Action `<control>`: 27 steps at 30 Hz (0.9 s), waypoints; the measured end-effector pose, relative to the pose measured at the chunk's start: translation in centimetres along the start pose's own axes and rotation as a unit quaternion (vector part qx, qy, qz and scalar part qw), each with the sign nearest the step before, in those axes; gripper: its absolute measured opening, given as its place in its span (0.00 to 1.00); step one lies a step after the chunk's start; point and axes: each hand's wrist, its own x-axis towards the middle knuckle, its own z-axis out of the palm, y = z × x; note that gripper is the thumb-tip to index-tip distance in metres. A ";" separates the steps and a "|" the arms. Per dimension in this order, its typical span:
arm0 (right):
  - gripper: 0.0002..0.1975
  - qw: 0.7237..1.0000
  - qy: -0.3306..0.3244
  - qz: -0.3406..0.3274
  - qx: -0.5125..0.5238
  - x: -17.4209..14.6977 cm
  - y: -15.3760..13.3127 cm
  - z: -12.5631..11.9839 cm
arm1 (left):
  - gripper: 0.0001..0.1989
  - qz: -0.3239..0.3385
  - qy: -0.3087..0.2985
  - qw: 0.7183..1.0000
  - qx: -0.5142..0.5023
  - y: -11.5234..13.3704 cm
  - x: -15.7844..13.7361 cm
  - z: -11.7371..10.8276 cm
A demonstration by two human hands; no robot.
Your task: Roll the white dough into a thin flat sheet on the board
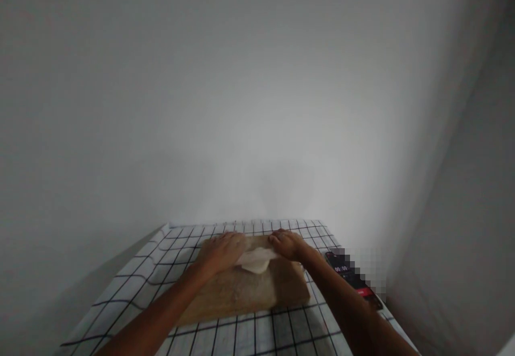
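A pale, flat piece of dough (256, 262) lies on a wooden board (241, 294), with a flap pointing toward me. My left hand (227, 250) is over the board at the dough's left end, its fingers bent down and away from me. On the other side, my right hand (287, 244) is closed at the dough's upper right, knuckles up. Both palms face downward, and what lies under them is hidden. In the dim light I cannot tell whether the pale band between the hands is all dough or partly another object.
A white cloth with a black grid (148, 281) covers the table under the board. To the right, near my forearm, lies a dark phone (349, 274) showing a timer, partly pixelated. A plain wall (257, 104) rises behind the table, and another surface stands at right.
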 end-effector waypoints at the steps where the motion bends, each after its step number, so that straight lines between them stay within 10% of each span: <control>1: 0.19 1.000 0.001 0.005 0.012 -0.4 0.1 0.3 | 0.15 -0.006 0.007 1.000 -0.003 0.1 0.0 0.2; 27: 0.18 0.987 0.108 0.074 0.092 -9.8 -6.3 0.0 | 0.22 0.036 0.081 0.996 0.029 4.5 -8.2 0.2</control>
